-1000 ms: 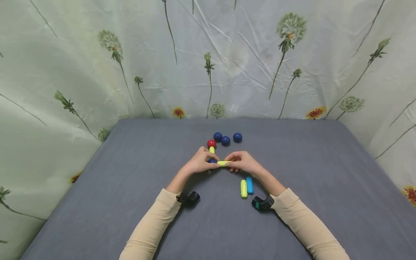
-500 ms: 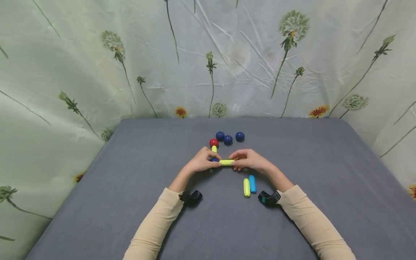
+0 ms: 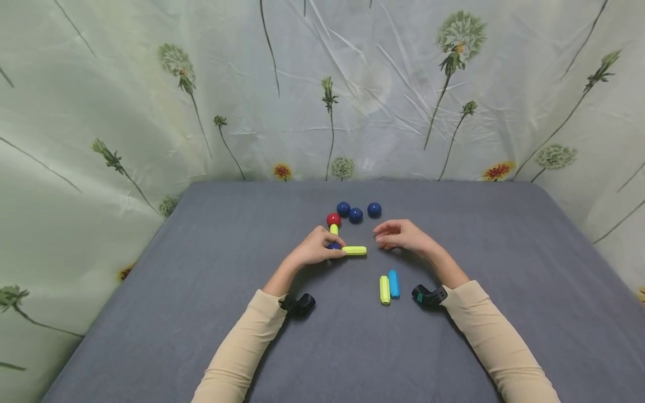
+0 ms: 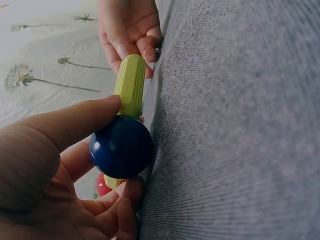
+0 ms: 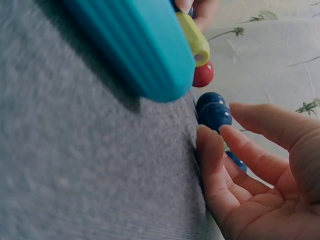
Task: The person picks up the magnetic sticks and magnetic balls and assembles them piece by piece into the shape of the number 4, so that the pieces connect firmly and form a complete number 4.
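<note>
My left hand grips a dark blue ball, with the thumb tip where the ball meets a ridged yellow rod. That rod sticks out to the right from the ball. A second yellow rod runs away from me between the ball and a red ball; its near end is partly hidden by my fingers. My right hand hovers to the right of the first rod's free end, fingers loosely bent, with nothing between thumb and fingers.
Behind the hands lie three loose blue balls. Nearer to me, a yellow rod and a blue rod lie side by side on the grey cloth-covered table. A flower-printed curtain hangs at the back.
My right hand has let go of the yellow rod and drawn away to the right. The left hand keeps hold of the ball in about the same place.
</note>
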`<state>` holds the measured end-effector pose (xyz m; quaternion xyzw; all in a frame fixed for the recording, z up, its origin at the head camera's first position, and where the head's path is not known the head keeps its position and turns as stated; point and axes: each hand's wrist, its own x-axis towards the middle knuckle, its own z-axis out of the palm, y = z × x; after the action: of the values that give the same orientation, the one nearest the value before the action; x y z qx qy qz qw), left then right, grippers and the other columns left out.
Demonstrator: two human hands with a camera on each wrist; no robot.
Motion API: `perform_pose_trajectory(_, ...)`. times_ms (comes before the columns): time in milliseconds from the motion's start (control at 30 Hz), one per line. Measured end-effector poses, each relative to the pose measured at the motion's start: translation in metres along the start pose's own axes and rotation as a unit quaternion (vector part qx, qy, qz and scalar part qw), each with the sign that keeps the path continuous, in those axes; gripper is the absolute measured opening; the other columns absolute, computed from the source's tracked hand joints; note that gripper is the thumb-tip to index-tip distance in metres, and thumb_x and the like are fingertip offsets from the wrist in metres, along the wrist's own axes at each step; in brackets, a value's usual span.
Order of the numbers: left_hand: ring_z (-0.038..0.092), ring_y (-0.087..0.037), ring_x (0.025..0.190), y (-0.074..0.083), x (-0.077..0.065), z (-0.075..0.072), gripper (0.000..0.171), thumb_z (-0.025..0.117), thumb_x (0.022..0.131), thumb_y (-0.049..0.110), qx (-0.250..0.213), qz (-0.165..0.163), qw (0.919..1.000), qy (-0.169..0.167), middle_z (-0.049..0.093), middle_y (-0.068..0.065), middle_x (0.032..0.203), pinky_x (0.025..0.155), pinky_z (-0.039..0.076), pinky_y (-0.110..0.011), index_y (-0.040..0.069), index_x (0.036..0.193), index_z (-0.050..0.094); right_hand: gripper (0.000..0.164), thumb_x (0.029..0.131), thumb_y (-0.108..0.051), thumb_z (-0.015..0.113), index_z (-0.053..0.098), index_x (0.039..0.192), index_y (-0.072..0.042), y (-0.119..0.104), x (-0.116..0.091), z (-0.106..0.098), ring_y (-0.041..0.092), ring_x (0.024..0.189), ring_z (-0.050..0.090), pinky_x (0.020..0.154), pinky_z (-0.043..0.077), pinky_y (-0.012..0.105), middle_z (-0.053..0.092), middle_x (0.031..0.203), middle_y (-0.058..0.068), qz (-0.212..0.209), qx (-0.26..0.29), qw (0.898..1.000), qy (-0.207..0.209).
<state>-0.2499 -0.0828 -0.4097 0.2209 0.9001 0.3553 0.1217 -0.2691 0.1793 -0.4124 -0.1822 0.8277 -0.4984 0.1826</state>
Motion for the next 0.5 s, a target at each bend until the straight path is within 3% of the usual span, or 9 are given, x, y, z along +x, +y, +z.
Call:
perform_pose_trajectory(167, 0.033, -0.016, 0.085, -0.001, -0.001, -0.001, 0.021, 0.069, 0.084, 0.021, -0.001, -0.014, 0.9999, -0.003, 0.038, -0.003, 0.09, 0.07, 0.028, -0.024, 0.009, 0.101, 0.073, 0.034, 0.09, -0.012, 0.059, 0.056, 0.118, 0.009, 0.0, 0.004, -0.001, 0.003, 0.083, 0.059, 0.074, 0.05, 0.02, 0.06, 0.113, 0.026, 0.006, -0.018, 0.998, 0.06)
perform_pose_trajectory(333, 0.034, -0.017, 0.086, -0.002, -0.001, -0.001, 0.021, 0.069, 0.085, 0.022, 0.002, -0.009, 0.9999, -0.006, 0.04, -0.005, 0.09, 0.071, 0.029, -0.023, 0.01, 0.101, 0.073, 0.037, 0.089, -0.009, 0.058, 0.05, 0.121, 0.01, -0.001, 0.012, -0.004, 0.025, 0.103, 0.057, 0.081, 0.047, 0.025, 0.054, 0.122, 0.028, 0.021, -0.036, 0.993, 0.111)
perform_pose_trajectory(500, 0.036, -0.017, 0.083, 0.0, -0.001, -0.002, 0.021, 0.069, 0.085, 0.021, -0.003, 0.003, 0.9999, -0.012, 0.042, -0.007, 0.091, 0.069, 0.03, -0.022, 0.008, 0.101, 0.072, 0.044, 0.09, -0.008, 0.056, 0.042, 0.127, 0.011, -0.005, 0.018, -0.008, 0.039, 0.117, 0.049, 0.086, 0.046, 0.031, 0.047, 0.128, 0.03, 0.033, -0.026, 0.992, 0.116)
